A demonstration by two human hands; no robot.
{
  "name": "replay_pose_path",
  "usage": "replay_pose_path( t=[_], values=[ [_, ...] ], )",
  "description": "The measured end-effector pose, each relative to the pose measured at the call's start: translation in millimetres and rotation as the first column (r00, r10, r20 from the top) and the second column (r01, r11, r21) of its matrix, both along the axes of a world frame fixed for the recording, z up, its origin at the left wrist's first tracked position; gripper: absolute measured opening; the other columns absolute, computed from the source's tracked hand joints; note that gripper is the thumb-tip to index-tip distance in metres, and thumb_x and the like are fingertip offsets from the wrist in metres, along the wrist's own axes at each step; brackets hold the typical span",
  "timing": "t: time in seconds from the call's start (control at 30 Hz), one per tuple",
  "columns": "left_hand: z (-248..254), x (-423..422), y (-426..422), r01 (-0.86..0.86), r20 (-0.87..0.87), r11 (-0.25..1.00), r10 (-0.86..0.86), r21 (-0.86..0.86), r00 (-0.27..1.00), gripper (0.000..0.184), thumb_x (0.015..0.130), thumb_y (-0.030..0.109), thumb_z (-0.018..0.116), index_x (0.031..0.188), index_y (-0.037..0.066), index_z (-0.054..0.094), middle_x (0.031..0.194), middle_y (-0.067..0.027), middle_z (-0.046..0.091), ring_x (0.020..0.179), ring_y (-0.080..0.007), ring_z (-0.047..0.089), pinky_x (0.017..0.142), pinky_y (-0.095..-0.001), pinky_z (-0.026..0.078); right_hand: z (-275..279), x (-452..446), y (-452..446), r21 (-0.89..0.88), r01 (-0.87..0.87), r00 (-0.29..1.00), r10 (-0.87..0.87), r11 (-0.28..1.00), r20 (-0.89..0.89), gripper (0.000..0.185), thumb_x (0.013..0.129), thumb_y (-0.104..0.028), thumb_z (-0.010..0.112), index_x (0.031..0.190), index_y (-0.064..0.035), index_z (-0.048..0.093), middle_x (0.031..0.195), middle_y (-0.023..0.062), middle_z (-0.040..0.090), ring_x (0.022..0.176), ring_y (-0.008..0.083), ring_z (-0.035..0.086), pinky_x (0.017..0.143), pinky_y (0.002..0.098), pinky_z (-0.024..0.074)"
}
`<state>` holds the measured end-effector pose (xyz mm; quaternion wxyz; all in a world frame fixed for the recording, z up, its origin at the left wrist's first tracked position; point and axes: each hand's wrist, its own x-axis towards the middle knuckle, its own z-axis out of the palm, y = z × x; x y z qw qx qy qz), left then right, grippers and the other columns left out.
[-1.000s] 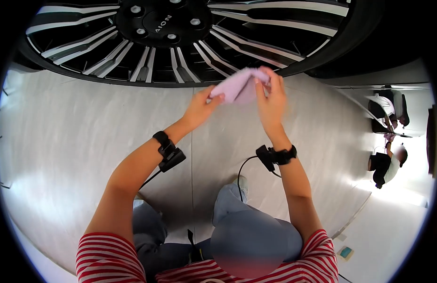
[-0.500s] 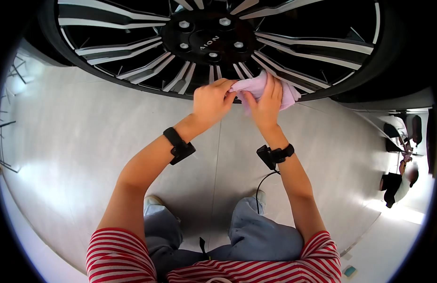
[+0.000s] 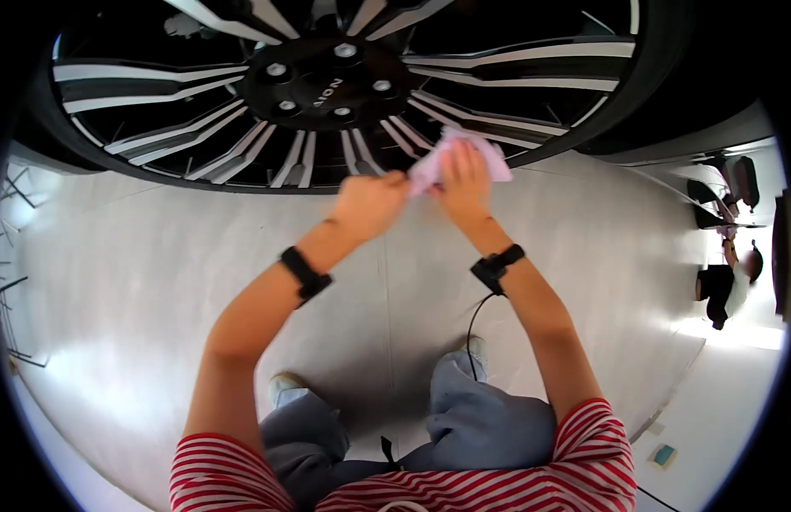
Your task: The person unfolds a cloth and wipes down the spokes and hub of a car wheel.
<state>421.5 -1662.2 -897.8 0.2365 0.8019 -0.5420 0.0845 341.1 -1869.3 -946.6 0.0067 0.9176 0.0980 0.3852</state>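
A pink cloth is bunched between my two hands at the lower edge of a car wheel, which has black and silver spokes and "AION" on its hub. My right hand lies over the cloth with its fingers closed on it, by the lower right rim. To its left, my left hand is closed in a pinch at the cloth's left end; motion blurs its fingers somewhat. Both wrists carry black straps with small boxes. Whether the cloth touches the spokes behind it is hard to tell.
Grey floor stretches below the wheel, with my feet and bent knees on it. A cable hangs from my right wrist. Another person is far off at the right. Thin dark legs of furniture stand at the far left.
The wheel now sits further left in view. The cloth has moved slightly left and is pulled straighter between my hands. My left hand has come a little lower.
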Motion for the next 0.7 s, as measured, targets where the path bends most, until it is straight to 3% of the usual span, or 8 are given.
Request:
replay_pose_path(
  t=[0.13, 0.23, 0.33, 0.43, 0.47, 0.53, 0.57, 0.7],
  values=[
    [-15.4, -21.8, -37.0, 0.001, 0.010, 0.992, -0.002, 0.126, 1.000, 0.009, 0.078, 0.017, 0.061, 0.084, 0.012, 0.061, 0.079, -0.0037, 0.061, 0.064, -0.0268, 0.064, 0.054, -0.0366, 0.052, -12.6, -29.6, -26.8, -0.056, 0.048, 0.993, -0.053, 0.997, -0.105, 0.073, 0.071, -0.021, 0.074, 0.134, -0.0011, 0.042, 0.139, 0.0242, 0.042, 0.123, 0.0432, 0.044, 0.098, 0.0525, 0.0399],
    [-16.2, -21.4, -34.2, -0.003, -0.046, 0.990, 0.009, 0.143, 0.999, 0.009, 0.078, 0.019, 0.061, 0.082, 0.011, 0.061, 0.079, -0.0039, 0.061, 0.065, -0.0265, 0.064, 0.054, -0.0362, 0.052, -33.0, -29.8, -11.3, -0.141, 0.232, 0.971, -0.237, 0.962, -0.018, 0.055, 0.078, -0.016, 0.064, 0.131, -0.0079, 0.050, 0.140, 0.0185, 0.043, 0.123, 0.0343, 0.048, 0.099, 0.0452, 0.0416],
    [-9.3, -7.5, 3.1, -0.032, -0.075, 0.990, 0.043, 0.134, 0.996, 0.011, 0.077, 0.021, 0.062, 0.079, 0.010, 0.060, 0.077, -0.0042, 0.061, 0.064, -0.0266, 0.063, 0.054, -0.0361, 0.051, -49.5, -19.6, 20.6, 0.002, 0.058, 0.960, -0.055, 0.998, -0.274, 0.048, 0.082, -0.010, 0.058, 0.129, -0.0067, 0.052, 0.141, 0.0204, 0.043, 0.121, 0.0343, 0.050, 0.099, 0.0412, 0.0428],
    [-6.4, 12.2, 53.0, -0.085, -0.080, 0.995, 0.088, 0.043, 0.993, 0.013, 0.075, 0.021, 0.063, 0.076, 0.009, 0.059, 0.074, -0.0039, 0.060, 0.061, -0.0271, 0.062, 0.053, -0.0361, 0.049, -42.3, 16.6, 55.3, 0.023, -0.071, 0.970, 0.074, 0.997, -0.232, 0.057, 0.079, -0.009, 0.062, 0.133, -0.0054, 0.048, 0.141, 0.0214, 0.043, 0.117, 0.0353, 0.052, 0.099, 0.0385, 0.0428],
    [-2.0, 20.4, 68.2, -0.126, -0.088, 0.992, 0.126, 0.008, 0.988, 0.013, 0.074, 0.020, 0.064, 0.075, 0.009, 0.058, 0.073, -0.0038, 0.060, 0.060, -0.0271, 0.061, 0.052, -0.0361, 0.048, -23.3, 30.7, 73.5, 0.185, -0.095, 0.984, 0.121, 0.978, -0.133, 0.068, 0.075, -0.008, 0.067, 0.138, -0.0034, 0.040, 0.142, 0.0227, 0.040, 0.120, 0.0383, 0.049, 0.100, 0.0423, 0.0416],
    [12.5, 27.9, 84.2, -0.182, -0.090, 0.981, 0.175, -0.068, 0.980, 0.013, 0.072, 0.019, 0.064, 0.072, 0.008, 0.057, 0.070, -0.0037, 0.058, 0.058, -0.0271, 0.059, 0.051, -0.0359, 0.047, -8.6, 44.2, 86.1, 0.218, -0.101, 0.988, 0.124, 0.971, -0.096, 0.077, 0.074, -0.008, 0.071, 0.141, -0.0006, 0.033, 0.145, 0.0246, 0.036, 0.126, 0.0409, 0.044, 0.102, 0.0461, 0.0394],
    [22.6, 32.8, 89.5, -0.199, -0.079, 0.974, 0.190, -0.111, 0.978, 0.013, 0.071, 0.018, 0.065, 0.071, 0.008, 0.056, 0.069, -0.0037, 0.058, 0.057, -0.0270, 0.059, 0.050, -0.0357, 0.047, -1.2, 50.4, 90.8, 0.239, -0.155, 0.978, 0.184, 0.959, -0.101, 0.079, 0.074, -0.004, 0.070, 0.141, 0.0037, 0.029, 0.147, 0.0307, 0.027, 0.127, 0.0490, 0.037, 0.104, 0.0508, 0.0354],
    [38.7, 46.6, 95.9, -0.173, -0.020, 0.957, 0.173, -0.231, 0.985, 0.014, 0.069, 0.015, 0.064, 0.067, 0.006, 0.054, 0.066, -0.0051, 0.055, 0.054, -0.0278, 0.057, 0.048, -0.0356, 0.045, -1.7, 54.0, 107.7, 0.300, -0.138, 0.987, 0.157, 0.944, -0.039, 0.082, 0.076, -0.005, 0.070, 0.144, 0.0026, 0.026, 0.147, 0.0318, 0.025, 0.130, 0.0487, 0.035, 0.106, 0.0515, 0.0329]
  ],
)
